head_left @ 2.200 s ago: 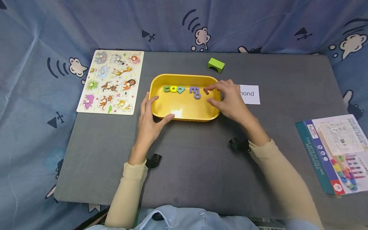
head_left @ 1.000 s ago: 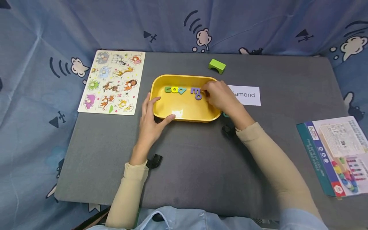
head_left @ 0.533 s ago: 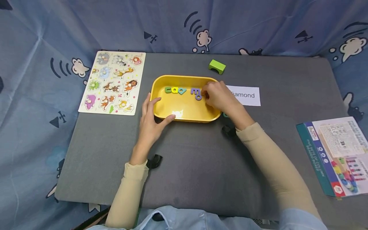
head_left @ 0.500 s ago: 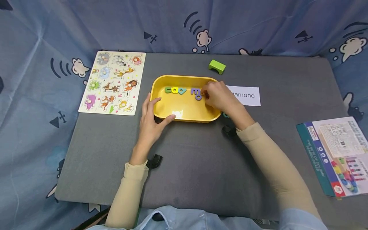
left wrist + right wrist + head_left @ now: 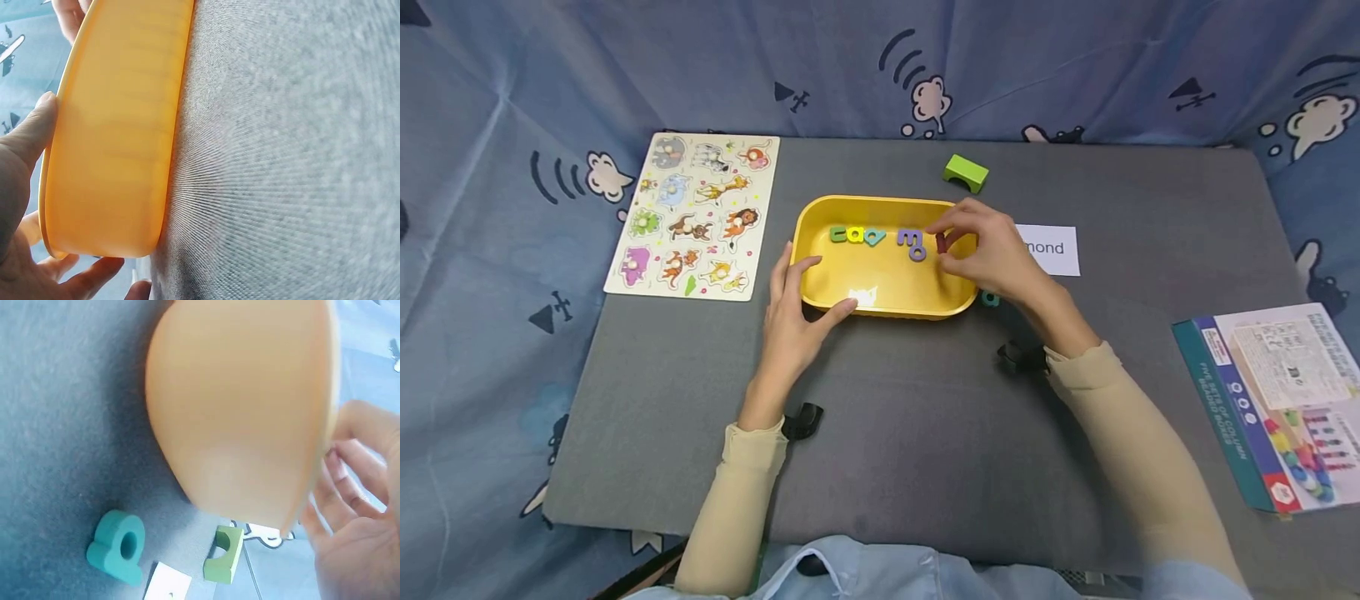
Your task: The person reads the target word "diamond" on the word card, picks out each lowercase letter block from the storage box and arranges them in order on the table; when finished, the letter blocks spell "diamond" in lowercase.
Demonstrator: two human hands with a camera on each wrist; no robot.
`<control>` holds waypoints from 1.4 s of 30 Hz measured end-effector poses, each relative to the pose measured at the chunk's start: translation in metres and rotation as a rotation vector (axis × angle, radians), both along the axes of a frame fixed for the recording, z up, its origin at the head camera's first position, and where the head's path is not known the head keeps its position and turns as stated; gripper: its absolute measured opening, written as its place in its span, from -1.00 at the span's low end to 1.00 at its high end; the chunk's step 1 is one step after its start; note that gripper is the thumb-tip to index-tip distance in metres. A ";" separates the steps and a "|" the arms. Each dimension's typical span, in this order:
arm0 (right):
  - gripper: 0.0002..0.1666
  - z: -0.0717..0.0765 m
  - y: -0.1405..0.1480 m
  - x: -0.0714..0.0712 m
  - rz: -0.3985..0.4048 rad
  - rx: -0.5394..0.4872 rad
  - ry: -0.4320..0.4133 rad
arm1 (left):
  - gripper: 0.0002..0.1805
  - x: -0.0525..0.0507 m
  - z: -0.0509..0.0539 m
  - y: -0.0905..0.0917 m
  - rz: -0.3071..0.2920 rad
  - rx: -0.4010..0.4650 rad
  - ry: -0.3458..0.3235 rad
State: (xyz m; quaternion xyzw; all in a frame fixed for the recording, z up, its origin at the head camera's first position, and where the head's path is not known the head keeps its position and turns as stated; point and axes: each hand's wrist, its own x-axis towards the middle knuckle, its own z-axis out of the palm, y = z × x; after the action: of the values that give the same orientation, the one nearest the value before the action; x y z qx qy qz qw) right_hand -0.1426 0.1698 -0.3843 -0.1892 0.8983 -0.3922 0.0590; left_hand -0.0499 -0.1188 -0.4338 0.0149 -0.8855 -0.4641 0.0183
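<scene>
A yellow tray (image 5: pixel 883 283) sits mid-table with foam letters in its back half: a green one (image 5: pixel 838 235), a yellow one (image 5: pixel 855 235), a light-blue one (image 5: pixel 874 237) and two purple ones (image 5: pixel 910 238). My left hand (image 5: pixel 792 312) rests at the tray's left end, fingertips over the rim and thumb on the front edge. Over the tray's right end, my right hand (image 5: pixel 988 250) pinches a small red piece (image 5: pixel 941 242) between fingers and thumb, partly hidden. The right wrist view shows the hand (image 5: pixel 359 500) beyond the rim, the piece hidden there.
A teal letter (image 5: pixel 117 545) lies by the tray's right end. A white card (image 5: pixel 1054 250) ending in "mond" is partly covered by the right hand. A green arch block (image 5: pixel 966 172) stands behind. An animal puzzle board (image 5: pixel 700 218) lies left, a box (image 5: pixel 1270 404) right.
My right hand reached over the red piece and closed in on it, then drew back slightly to the right. The red piece now looks more upright. My left hand has stayed put.
</scene>
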 end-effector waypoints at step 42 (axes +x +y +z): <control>-0.68 -0.048 0.102 0.060 -0.164 -0.046 0.097 | -0.19 0.000 -0.001 0.001 0.005 -0.001 -0.008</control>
State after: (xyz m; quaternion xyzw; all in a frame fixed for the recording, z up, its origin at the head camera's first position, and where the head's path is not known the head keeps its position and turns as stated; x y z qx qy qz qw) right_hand -0.0829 0.2713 -0.4324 -0.1352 0.9033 -0.4065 -0.0213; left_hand -0.0494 -0.1182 -0.4345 0.0188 -0.8858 -0.4634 0.0160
